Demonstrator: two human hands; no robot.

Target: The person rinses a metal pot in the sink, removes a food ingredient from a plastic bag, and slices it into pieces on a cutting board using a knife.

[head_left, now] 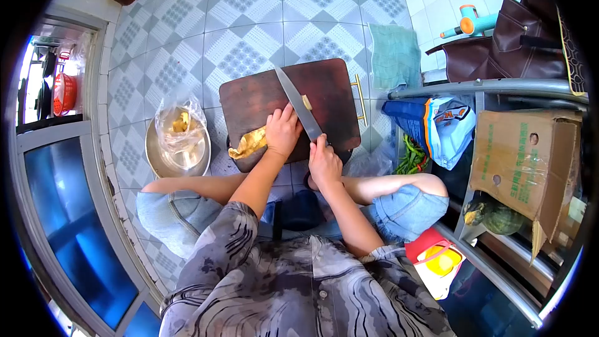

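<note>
A dark reddish-brown cutting board [334,90] lies in front of me. My right hand [325,163] is wrapped round the handle of a kitchen knife [295,98], its long blade slanting away to the upper left across the board. My left hand [283,131] presses down on a yellow, wrinkled piece of food [249,143], fingertips close to the blade's left side. That food sticks out from under the palm toward the board's left edge; its other end is hidden by the fingers. Just right of the blade rests a small pale cut piece [306,102].
Left of the board stands a metal basin [150,150] with a plastic bag [181,122] holding yellowish pieces. At right are green vegetables [410,156], a blue-and-white bag [430,128], a metal rack [480,87] and a cardboard box [515,156]. A teal cloth [395,56] lies on the tiles.
</note>
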